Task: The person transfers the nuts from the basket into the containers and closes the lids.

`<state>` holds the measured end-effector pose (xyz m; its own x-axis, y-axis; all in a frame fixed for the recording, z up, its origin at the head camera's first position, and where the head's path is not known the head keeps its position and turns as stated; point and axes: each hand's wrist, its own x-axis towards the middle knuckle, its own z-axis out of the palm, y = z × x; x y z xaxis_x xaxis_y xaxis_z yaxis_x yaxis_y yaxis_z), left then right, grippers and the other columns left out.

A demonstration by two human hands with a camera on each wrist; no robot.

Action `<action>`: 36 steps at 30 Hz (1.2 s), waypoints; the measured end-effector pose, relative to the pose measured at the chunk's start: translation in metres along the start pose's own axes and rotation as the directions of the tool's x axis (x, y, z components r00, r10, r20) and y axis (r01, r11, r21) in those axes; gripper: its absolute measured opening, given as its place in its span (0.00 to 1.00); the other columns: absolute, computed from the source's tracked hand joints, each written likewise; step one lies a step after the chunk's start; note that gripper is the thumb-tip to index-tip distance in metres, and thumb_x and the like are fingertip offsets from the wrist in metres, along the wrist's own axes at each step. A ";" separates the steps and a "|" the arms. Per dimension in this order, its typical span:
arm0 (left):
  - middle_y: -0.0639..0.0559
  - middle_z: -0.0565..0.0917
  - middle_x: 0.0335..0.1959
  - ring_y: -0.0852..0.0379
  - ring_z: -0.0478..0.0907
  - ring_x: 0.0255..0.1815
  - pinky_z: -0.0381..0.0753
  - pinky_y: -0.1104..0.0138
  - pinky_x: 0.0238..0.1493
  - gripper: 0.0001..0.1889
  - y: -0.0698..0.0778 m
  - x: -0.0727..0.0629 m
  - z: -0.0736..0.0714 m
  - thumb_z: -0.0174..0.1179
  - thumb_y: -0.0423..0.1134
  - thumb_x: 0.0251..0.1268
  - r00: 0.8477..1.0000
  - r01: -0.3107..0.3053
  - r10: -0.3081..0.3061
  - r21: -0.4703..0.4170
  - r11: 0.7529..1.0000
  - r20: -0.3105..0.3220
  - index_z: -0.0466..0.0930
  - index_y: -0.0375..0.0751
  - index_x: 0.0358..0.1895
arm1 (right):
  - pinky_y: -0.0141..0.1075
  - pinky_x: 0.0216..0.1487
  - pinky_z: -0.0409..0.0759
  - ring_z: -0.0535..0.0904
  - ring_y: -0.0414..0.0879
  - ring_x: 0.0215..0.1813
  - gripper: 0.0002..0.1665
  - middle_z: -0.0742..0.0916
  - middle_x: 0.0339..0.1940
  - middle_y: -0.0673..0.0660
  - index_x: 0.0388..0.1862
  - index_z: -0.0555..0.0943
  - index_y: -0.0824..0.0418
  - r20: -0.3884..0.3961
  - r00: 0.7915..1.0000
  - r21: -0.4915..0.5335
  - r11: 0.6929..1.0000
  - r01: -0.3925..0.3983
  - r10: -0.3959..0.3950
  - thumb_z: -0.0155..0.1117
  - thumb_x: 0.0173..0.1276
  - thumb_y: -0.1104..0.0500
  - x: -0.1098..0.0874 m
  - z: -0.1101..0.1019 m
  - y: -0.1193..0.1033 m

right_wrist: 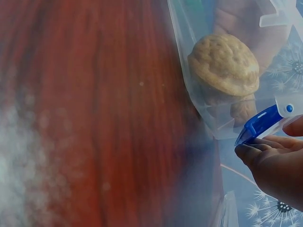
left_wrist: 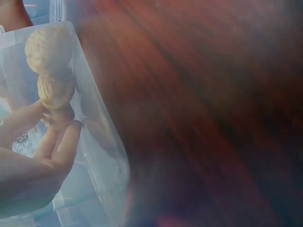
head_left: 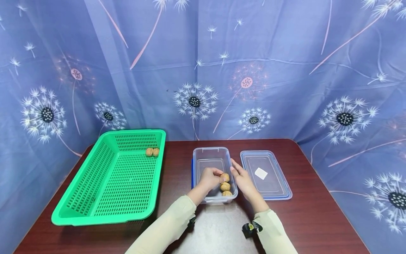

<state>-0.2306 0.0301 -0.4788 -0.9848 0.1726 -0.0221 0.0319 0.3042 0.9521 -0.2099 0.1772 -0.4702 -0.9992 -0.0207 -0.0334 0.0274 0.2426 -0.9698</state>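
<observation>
A clear plastic box (head_left: 207,158) with blue side latches stands mid-table. Inside, along its right wall, three walnuts lie in a row: a near one (head_left: 226,193), a middle one (head_left: 225,186) and a far one (head_left: 225,177). My left hand (head_left: 210,179) reaches into the box and pinches the far walnut; the left wrist view shows fingertips around this walnut (left_wrist: 59,118). At the box's right side my right hand (head_left: 244,181) grips the wall, with fingers by the blue latch (right_wrist: 262,124) in the right wrist view. Its thumb is partly cut off there.
On the left stands a green slotted basket (head_left: 109,218) with two walnuts (head_left: 152,152) in its far right corner. A clear lid (head_left: 269,176) with a blue rim and a white label lies right of the box. A dandelion-print curtain (head_left: 215,70) hangs behind the brown table (head_left: 320,211).
</observation>
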 end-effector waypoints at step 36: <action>0.43 0.87 0.35 0.52 0.83 0.37 0.82 0.67 0.38 0.13 0.053 0.024 -0.043 0.68 0.31 0.54 0.972 -0.057 0.049 -0.028 0.998 -0.231 0.86 0.32 0.44 | 0.55 0.72 0.55 0.57 0.65 0.72 0.28 0.63 0.72 0.69 0.73 0.58 0.69 -0.004 1.000 -0.008 1.000 -0.001 0.001 0.44 0.78 0.62 -0.008 0.000 -0.012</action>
<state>-0.2600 0.0100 -0.4158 -0.9948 -0.0339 0.0960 0.0835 0.2677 0.9599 -0.2019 0.1744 -0.4578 -0.9993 -0.0164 -0.0330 0.0278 0.2503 -0.9678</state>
